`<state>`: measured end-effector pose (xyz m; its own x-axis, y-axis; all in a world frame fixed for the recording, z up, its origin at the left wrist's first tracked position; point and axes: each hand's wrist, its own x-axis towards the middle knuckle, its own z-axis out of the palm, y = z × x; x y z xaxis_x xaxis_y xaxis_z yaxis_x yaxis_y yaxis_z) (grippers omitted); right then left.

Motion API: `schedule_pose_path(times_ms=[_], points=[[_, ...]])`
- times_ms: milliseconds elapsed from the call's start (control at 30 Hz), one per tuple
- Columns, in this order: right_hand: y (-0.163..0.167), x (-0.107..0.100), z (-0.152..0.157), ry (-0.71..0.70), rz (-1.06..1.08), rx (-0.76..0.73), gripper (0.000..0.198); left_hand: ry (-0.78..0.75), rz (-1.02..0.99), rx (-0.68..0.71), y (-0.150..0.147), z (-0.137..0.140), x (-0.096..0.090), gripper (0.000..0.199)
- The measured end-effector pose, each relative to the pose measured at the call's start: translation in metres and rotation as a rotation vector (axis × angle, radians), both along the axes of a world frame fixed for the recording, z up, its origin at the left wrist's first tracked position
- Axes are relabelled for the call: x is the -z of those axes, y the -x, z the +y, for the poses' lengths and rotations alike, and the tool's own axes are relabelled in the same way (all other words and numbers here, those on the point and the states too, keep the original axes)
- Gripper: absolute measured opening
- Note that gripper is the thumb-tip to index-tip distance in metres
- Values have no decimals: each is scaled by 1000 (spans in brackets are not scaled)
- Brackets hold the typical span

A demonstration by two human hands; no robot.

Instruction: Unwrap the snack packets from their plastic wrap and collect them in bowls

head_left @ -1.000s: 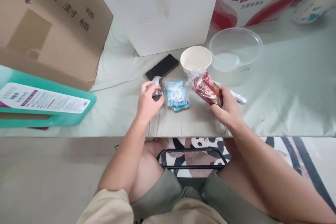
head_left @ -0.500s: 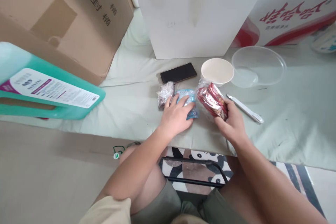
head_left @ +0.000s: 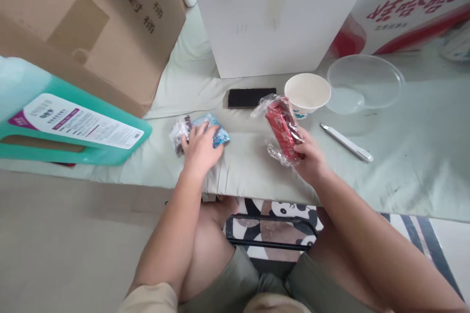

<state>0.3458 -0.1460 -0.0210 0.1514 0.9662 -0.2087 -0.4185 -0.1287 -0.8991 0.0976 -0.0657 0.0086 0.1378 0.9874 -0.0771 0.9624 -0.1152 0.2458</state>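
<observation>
Clamping a red packet (head_left: 282,127) in right hand (head_left: 310,156), by its near end, just in front of the white bowl (head_left: 307,90); can't tell if touching cloth. Resting left hand (head_left: 201,149) on a blue packet (head_left: 221,131), up against a dark packet in clear wrap (head_left: 179,136); can't tell if gripping or only pressing. Keeping hands well apart.

Risks, as judged: could lose the red packet to slip or pivot, given slick film and an end-only hold. Could catch loose film on the bowl rim and tip it, being that close. Could skid the left-hand packets over the cloth if pressing unevenly. Could knock the white cutter (head_left: 347,143) with an outward right swing; can't see whether blade-out.

Beyond that: behind, between the hands, a phone (head_left: 251,98). Behind right, a clear bowl (head_left: 384,95). Blocked at rear by a white box (head_left: 268,29), on the left by a brown carton (head_left: 73,24) and green jug (head_left: 135,154).
</observation>
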Motion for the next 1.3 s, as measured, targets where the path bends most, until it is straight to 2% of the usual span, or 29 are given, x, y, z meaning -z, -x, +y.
schedule_pose_path(times_ms=[67,100,167,200,267,333,400,433,500,567,700,800,867,967,1067,1200,1300], points=[[1,-5,-1,43,214,26,37,-104,-73,-21,-7,3,0,57],[0,-7,-1,71,288,30,33,-158,-165,15,-14,2,0,61],[-2,-11,-4,107,389,-25,29,-179,-480,157,-31,-3,2,66],[-2,-12,-6,109,424,-75,30,-109,-683,235,-40,-6,4,68],[-2,-12,-10,84,482,-210,34,185,-1085,326,-60,-13,8,72],[0,-9,-14,73,527,-351,34,551,-1364,310,-78,-20,11,76],[4,-4,-19,114,536,-465,31,812,-1491,247,-91,-23,13,72],[4,-1,-21,145,514,-502,32,888,-1516,212,-96,-23,13,67],[1,3,-26,173,383,-530,40,944,-1561,125,-103,-21,12,56],[-9,6,-29,99,126,-483,50,936,-1641,17,-108,-16,11,45],[-36,9,-34,-225,-566,-244,47,901,-1778,-200,-115,-3,10,29],[-42,10,-36,-470,-919,-197,68,924,-1775,-272,-120,0,12,26],[-39,10,-36,-556,-972,-203,70,986,-1745,-252,-124,-3,13,30],[-30,13,-34,-586,-967,-153,49,1031,-1690,-189,-131,-10,16,40],[-27,15,-31,-615,-928,-110,31,965,-1682,-189,-136,-16,20,48],[-28,14,-30,-659,-831,-147,30,905,-1665,-203,-136,-19,22,57],[-28,11,-31,-649,-809,-193,25,853,-1629,-142,-135,-20,24,68]])
